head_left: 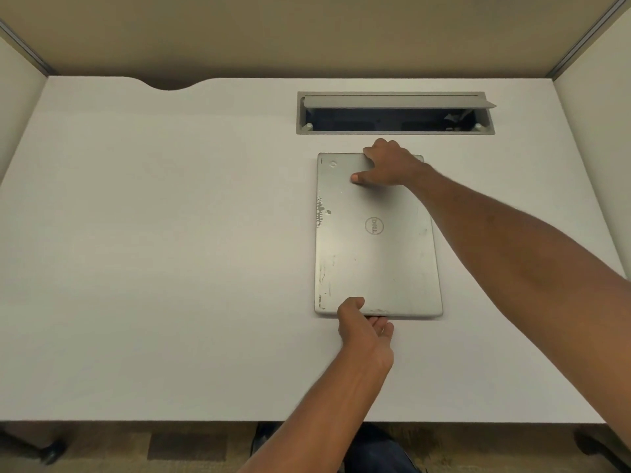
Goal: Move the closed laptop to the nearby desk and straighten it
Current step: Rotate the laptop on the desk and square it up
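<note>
A closed silver laptop (374,254) with scuffed paint along its left side lies flat on the white desk (153,250), its long sides running away from me. My left hand (365,331) grips the laptop's near short edge, thumb on top and fingers underneath. My right hand (387,163) holds the far short edge, fingers curled over it and thumb pressed on the lid.
An open grey cable tray (394,112) with a raised flap is set into the desk just beyond the laptop. Beige partition walls (307,32) enclose the desk at the back and sides. A curved cutout (169,84) notches the back left edge. Chair bases stand on the floor below.
</note>
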The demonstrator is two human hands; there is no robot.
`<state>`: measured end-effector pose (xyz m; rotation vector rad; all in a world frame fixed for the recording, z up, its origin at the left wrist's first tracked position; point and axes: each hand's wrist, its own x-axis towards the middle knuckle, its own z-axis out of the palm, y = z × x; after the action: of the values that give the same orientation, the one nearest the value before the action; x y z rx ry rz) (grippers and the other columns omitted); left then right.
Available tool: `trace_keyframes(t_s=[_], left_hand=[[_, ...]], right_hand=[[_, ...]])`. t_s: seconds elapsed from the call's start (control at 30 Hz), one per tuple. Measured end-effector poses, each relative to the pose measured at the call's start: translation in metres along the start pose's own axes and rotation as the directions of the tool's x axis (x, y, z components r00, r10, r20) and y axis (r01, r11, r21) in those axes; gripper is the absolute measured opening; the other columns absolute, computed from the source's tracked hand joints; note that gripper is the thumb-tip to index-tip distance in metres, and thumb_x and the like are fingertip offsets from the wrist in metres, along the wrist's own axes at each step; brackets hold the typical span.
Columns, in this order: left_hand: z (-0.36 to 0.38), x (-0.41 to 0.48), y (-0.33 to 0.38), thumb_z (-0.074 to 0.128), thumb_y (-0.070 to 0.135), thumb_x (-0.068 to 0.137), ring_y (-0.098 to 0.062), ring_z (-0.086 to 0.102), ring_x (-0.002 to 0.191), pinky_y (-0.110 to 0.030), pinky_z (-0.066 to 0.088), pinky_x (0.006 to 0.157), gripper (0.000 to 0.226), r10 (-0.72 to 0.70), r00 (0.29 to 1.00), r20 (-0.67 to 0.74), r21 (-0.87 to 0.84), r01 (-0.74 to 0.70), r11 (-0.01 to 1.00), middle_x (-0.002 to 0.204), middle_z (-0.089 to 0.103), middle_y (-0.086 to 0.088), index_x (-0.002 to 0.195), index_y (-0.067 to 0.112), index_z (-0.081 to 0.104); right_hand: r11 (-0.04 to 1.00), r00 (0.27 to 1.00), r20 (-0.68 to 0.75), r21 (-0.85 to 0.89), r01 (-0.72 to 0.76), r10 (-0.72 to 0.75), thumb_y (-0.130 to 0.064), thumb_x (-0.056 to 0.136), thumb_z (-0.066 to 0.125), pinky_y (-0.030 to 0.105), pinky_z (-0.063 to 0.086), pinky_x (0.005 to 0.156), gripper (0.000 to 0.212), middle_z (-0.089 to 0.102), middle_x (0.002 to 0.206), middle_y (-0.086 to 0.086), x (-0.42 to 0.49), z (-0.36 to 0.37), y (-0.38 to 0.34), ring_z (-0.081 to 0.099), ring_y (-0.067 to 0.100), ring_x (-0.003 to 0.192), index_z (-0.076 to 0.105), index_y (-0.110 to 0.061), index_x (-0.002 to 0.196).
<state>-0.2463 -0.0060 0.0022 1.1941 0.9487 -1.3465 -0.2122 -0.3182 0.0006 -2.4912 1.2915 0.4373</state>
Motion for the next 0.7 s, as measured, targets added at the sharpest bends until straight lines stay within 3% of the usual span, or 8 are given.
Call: trace_keyframes(t_s=[0.17, 0.33, 0.53, 0.7], left_hand=[[-0.007, 0.008, 0.002, 0.065, 0.012, 0.099, -0.031, 0.064, 0.091, -0.046, 0.060, 0.105, 0.021, 0.010, 1.000, -0.003, -0.003, -0.010, 1.000, 0.101, 0.063, -0.018, 0.115, -0.002, 0.067], [-0.016, 0.014, -0.010, 0.075, 0.025, 0.104, -0.028, 0.071, 0.092, -0.039, 0.064, 0.089, 0.030, 0.071, 0.996, -0.053, 0.015, -0.070, 0.997, 0.104, 0.072, -0.018, 0.116, -0.002, 0.072], [-0.025, 0.025, -0.018, 0.076, 0.020, 0.104, -0.024, 0.073, 0.091, -0.040, 0.066, 0.095, 0.019, 0.141, 0.987, -0.075, 0.110, -0.132, 0.985, 0.099, 0.075, -0.015, 0.108, 0.001, 0.073], [-0.032, 0.026, -0.018, 0.079, 0.016, 0.102, -0.023, 0.072, 0.085, -0.031, 0.066, 0.075, 0.013, 0.207, 0.976, -0.063, 0.133, -0.198, 0.971, 0.099, 0.075, -0.013, 0.106, 0.006, 0.073]], right_hand=[[0.995, 0.999, -0.025, 0.092, -0.037, 0.039, -0.063, 0.095, 0.067, 0.048, 0.046, 0.110, 0.070, 0.056, 0.144, 0.014, 0.007, 0.000, 0.003, 0.051, 0.034, 0.137, 0.061, -0.015, 0.146], [0.976, 0.991, -0.065, 0.195, -0.099, 0.114, -0.054, 0.094, 0.072, 0.043, 0.051, 0.098, 0.055, 0.067, 0.132, 0.009, 0.014, 0.000, 0.002, 0.061, 0.031, 0.124, 0.070, -0.014, 0.131], [0.967, 0.986, -0.029, 0.204, -0.154, 0.164, -0.050, 0.092, 0.072, 0.039, 0.047, 0.088, 0.042, 0.066, 0.125, 0.008, 0.014, -0.001, 0.014, 0.060, 0.032, 0.121, 0.062, -0.017, 0.116], [0.965, 0.981, -0.019, 0.184, -0.188, 0.194, -0.044, 0.094, 0.068, 0.042, 0.051, 0.096, 0.042, 0.070, 0.127, 0.013, 0.004, -0.004, 0.032, 0.058, 0.037, 0.124, 0.073, -0.010, 0.118]])
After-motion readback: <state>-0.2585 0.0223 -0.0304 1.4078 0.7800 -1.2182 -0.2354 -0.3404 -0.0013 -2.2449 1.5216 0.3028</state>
